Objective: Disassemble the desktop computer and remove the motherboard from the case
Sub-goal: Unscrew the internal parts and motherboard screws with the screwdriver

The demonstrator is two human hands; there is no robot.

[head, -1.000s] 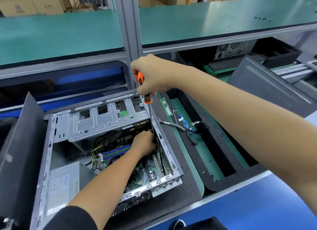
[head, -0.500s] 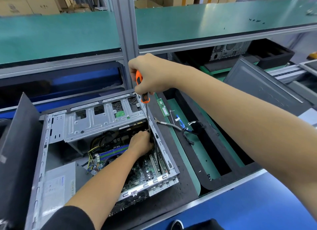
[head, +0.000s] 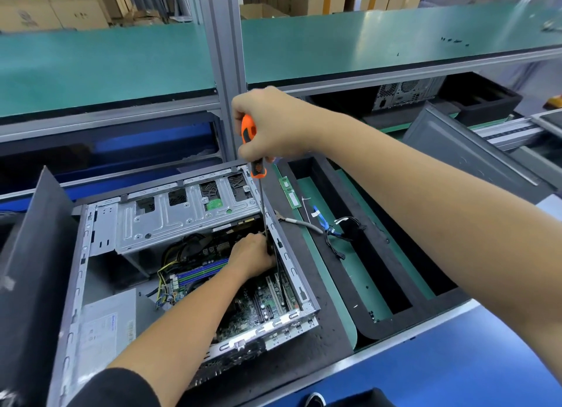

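Orange-handled screwdriver (head: 253, 146) gripped by right hand (head: 273, 127) above metal case (head: 188, 215).

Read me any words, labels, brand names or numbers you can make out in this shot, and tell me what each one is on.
None of the print can be read.
Power supply label: blue and grey print, too blurred.
Memory stick sticker: too small.
Cardboard boxes: faint markings, unreadable.
Motherboard: markings too small.
Screwdriver handle: no lettering visible.
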